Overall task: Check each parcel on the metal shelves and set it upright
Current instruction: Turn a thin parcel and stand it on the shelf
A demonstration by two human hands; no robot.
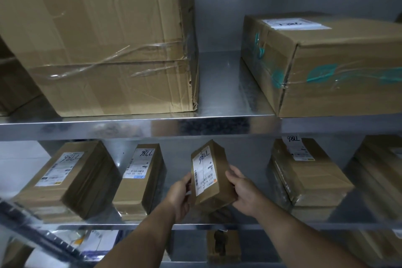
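A small brown parcel (217, 180), label facing the camera, was held tilted over the middle shelf (217, 226). The left hand (180, 196) gripped its edge at 9 o'clock, and the right hand (243, 191) curled round its side at 3 o'clock. A long parcel (139, 180) lay at 9 o'clock and a flat parcel (309, 176) at 3 o'clock. A large crumpled box (104, 45) sat on the shelf above at 11 o'clock.
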